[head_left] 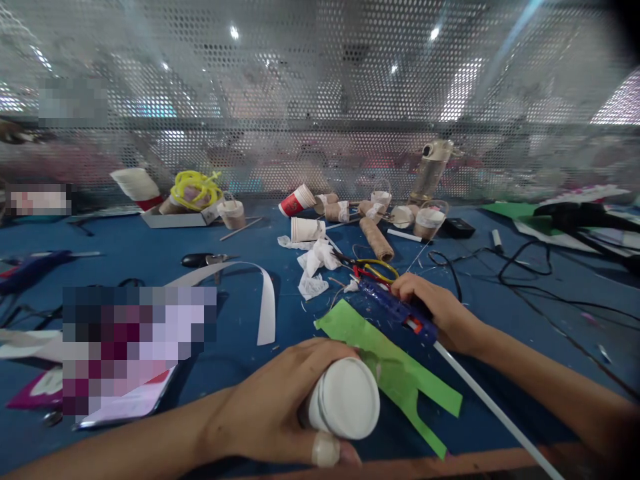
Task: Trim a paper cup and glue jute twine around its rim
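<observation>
My left hand (280, 407) is wrapped round a white paper cup (345, 399) lying on its side, bottom toward me, close to the table's near edge. A strip of green paper (400, 373) lies against the cup and spreads across the blue table (150, 257). My right hand (440, 313) grips a blue glue gun (395, 308), its nozzle pointing left over the green paper's far end. A long white glue stick (495, 407) trails from the back of the gun toward the lower right.
Several paper cups (306, 229) and cardboard rolls (376, 239) lie at the back by a perforated metal screen (320, 100). Crumpled tissue (315, 267), scissors (373, 267), a curved white paper strip (265, 300) and black cables (525, 267) lie around. A box with yellow tubing (193, 193) sits back left.
</observation>
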Demonstrator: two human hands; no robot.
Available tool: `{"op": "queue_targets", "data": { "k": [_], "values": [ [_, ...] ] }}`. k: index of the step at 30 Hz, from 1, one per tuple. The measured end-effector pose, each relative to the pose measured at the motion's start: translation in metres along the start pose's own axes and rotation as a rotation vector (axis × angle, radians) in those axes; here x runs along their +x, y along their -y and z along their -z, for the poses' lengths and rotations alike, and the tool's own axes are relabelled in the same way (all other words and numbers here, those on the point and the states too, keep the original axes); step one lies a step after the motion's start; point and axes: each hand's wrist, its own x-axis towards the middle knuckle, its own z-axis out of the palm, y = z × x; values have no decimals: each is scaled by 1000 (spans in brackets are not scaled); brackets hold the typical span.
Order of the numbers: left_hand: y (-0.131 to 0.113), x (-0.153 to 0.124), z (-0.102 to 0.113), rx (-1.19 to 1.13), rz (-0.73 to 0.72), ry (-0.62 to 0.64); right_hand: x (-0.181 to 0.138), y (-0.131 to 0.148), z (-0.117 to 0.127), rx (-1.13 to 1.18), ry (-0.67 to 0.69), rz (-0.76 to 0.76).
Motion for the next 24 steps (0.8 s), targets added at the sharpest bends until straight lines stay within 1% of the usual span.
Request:
{"op": "queue_targets", "data": {
  "k": [3, 6, 8, 11, 12, 14, 16, 18, 24],
  "values": [
    [0, -3, -1, -73, 48, -74, 0, 4, -3, 29, -90, -66],
    [3, -5, -3, -192, 148, -154, 1, 9, -7, 60, -177, -155],
    [5, -5, -4, -311, 217, -178, 2, 11, -8, 87, -214, -219],
    [7, -4, -5, -429, 267, -234, 3, 15, -5, 131, -255, -290],
    [8, -4, -5, -448, 275, -262, 3, 17, -3, 158, -267, -316],
    [9, -3, -5, -479, 295, -309, 5, 20, 0, 296, -285, -429],
    [11, -2, -5, -509, 314, -339, 6, 23, 3, 473, -293, -568],
    [12, -2, -5, -540, 320, -346, 6, 24, 4, 584, -290, -658],
    [15, -1, -5, -598, 342, -391, 6, 33, 6, 620, -187, -702]
  ]
}}
